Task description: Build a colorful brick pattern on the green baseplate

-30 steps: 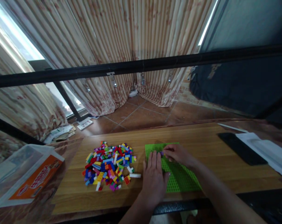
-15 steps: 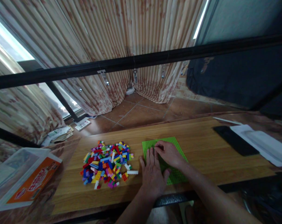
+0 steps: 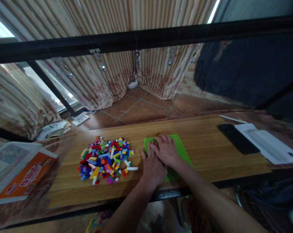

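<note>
A green studded baseplate (image 3: 182,152) lies on the wooden board, partly covered by both hands. My left hand (image 3: 153,166) rests palm down over the plate's left part, its fingers stretched toward the far edge. Partly over the left hand lies my right hand (image 3: 167,149), also palm down with fingers extended. I see no brick in either hand; what is beneath the palms is hidden. To the left of the plate spreads a pile of mixed toy bricks (image 3: 105,160) in many colours, with a white brick (image 3: 132,168) at its near right side.
A clear plastic tub (image 3: 20,145) with an orange label stands at the far left. On the right are a black flat object (image 3: 238,139) and a white tray-like object (image 3: 270,142). A dark metal bar (image 3: 156,40) crosses beyond the wooden board (image 3: 204,132).
My right hand has gone from pinched fingers near the left fingertips to lying flat, partly across the left hand. The camera view has tilted downward slightly. The brick pile looks the same.
</note>
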The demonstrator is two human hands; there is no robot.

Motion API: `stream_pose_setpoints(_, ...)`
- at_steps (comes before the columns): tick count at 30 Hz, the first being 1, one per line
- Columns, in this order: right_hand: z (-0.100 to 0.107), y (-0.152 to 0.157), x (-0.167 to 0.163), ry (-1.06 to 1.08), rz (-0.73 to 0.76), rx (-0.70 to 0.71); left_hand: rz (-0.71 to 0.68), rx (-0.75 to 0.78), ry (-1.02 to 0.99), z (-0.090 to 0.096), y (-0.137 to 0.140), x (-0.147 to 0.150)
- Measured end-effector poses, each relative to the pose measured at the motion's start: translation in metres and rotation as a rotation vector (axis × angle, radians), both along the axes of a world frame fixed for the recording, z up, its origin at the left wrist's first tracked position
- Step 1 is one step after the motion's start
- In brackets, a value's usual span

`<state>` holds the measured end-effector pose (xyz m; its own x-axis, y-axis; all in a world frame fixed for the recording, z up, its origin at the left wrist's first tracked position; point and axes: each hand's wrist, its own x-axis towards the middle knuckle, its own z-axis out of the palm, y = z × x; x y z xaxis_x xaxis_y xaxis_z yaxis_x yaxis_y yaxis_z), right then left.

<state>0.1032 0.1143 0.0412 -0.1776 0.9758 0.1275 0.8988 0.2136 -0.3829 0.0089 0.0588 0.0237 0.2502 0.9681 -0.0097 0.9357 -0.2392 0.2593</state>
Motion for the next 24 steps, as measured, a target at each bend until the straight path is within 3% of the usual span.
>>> stream_pose_setpoints(7,-0.013,0.001,-0.009,-0.007,-0.021,0.009,-0.044,0.026,-0.014,-0.008,-0.001,-0.003)
stream_pose_setpoints(17,-0.013,0.000,-0.010,-0.005,-0.038,0.027,-0.034,0.078,-0.105,-0.014,-0.003,-0.002)
stream_pose_setpoints(24,-0.005,0.002,-0.019,0.232,0.023,0.161,0.034,0.054,-0.212,-0.005,-0.005,-0.006)
